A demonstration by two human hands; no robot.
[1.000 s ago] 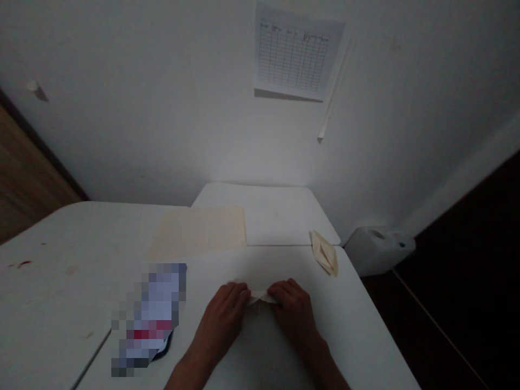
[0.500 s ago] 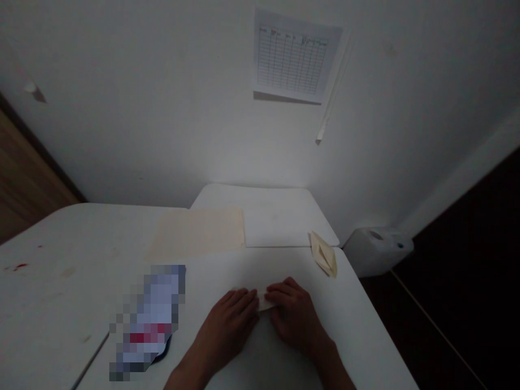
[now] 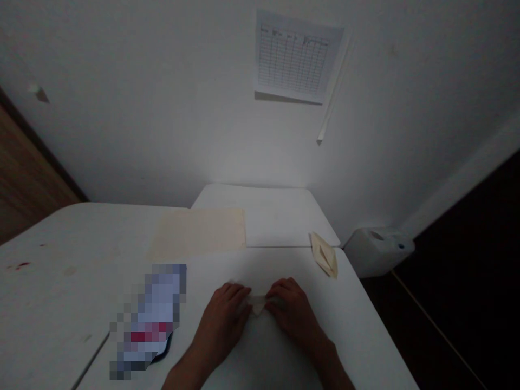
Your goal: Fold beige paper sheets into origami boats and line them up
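Note:
Both my hands rest on the white table (image 3: 73, 292) near its front edge, close together. Between them lies a small piece of folded pale paper (image 3: 257, 301). My left hand (image 3: 223, 322) has its fingers curled and pinches the paper's left side. My right hand (image 3: 293, 314) pinches the right side, fingers bent over it. Most of the paper is hidden under the fingers. A finished cream folded paper shape (image 3: 325, 254) lies at the table's right edge, apart from my hands.
A stack of cream sheets (image 3: 199, 233) lies further back on the table. A blurred-out object (image 3: 148, 317) sits left of my left hand. A white container (image 3: 377, 249) stands on the dark floor to the right. A printed table (image 3: 294, 57) hangs on the wall.
My hands, pressed close over the paper half a second ago, have drawn slightly apart, and a small point of the folded paper shows between them.

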